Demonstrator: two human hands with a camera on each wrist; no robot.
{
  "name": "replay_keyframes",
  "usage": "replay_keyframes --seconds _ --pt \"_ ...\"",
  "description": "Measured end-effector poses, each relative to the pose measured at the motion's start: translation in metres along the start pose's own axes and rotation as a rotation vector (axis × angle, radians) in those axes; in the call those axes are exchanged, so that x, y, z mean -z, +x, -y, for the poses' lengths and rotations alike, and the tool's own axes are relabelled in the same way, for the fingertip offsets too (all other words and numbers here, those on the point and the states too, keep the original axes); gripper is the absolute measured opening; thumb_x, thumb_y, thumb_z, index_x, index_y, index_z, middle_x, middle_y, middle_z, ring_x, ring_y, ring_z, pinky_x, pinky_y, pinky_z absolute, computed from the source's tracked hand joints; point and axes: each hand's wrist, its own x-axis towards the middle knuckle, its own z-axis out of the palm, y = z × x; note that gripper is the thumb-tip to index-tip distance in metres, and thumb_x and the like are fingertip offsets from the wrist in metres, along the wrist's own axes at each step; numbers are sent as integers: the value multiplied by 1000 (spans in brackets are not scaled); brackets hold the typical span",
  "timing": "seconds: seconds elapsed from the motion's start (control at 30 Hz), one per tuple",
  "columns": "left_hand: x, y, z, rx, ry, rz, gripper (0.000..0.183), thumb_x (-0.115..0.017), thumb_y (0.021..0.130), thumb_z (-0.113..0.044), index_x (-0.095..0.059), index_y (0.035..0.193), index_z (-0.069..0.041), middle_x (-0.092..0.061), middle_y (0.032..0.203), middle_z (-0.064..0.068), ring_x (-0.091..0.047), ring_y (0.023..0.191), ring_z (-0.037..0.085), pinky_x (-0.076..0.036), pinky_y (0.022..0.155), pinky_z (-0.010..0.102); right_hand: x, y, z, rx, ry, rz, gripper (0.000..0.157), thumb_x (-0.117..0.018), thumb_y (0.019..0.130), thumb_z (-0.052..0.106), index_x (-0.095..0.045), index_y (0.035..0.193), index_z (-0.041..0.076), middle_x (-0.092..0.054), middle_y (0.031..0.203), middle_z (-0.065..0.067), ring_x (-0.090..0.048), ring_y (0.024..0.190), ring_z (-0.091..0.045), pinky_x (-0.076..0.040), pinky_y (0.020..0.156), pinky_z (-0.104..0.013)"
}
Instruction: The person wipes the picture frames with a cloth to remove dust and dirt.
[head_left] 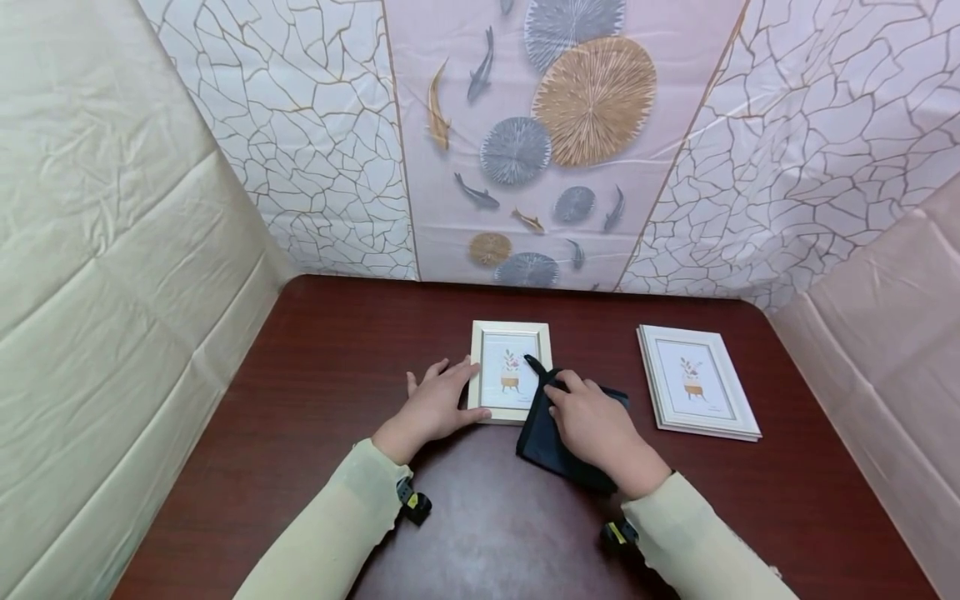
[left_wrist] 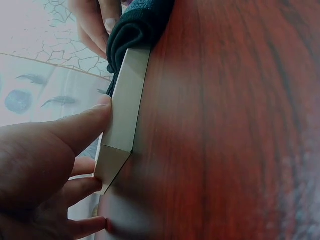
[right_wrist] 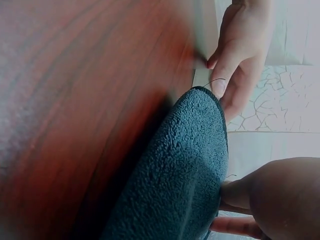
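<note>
A cream picture frame [head_left: 510, 410] lies flat on the table, showing a print of a plant in an orange pot. Spread at its lower left corner, my left hand [head_left: 435, 404] rests its thumb on the front edge and its fingers along the left side. My right hand [head_left: 596, 421] grips a dark cloth [head_left: 543, 433] that covers the frame's lower right part. In the right wrist view the cloth [right_wrist: 175, 150] looks fuzzy and blue-grey with a black hem. A rolled fold of the cloth [left_wrist: 127, 42] touches the frame's edge in the left wrist view.
To the right, white picture frames [head_left: 675, 421] lie stacked, the top one bearing a similar plant print. The dark red wooden table [head_left: 337, 358] ends at a patterned curtain [head_left: 330, 150] behind, with pale padded fabric walls [head_left: 97, 250] on both sides.
</note>
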Motion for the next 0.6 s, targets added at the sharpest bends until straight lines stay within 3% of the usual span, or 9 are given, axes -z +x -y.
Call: replay_keyframes --seconds 0.6 --pt "-2 0 0 8 -22 -3 86 -80 99 -56 -42 172 -31 -44 173 -3 -20 167 34 -2 123 82 -6 29 -13 -53 -2 18 40 -69 109 22 -73 146 9 -58 141 -24 -65 112 -38 -62 70 -51"
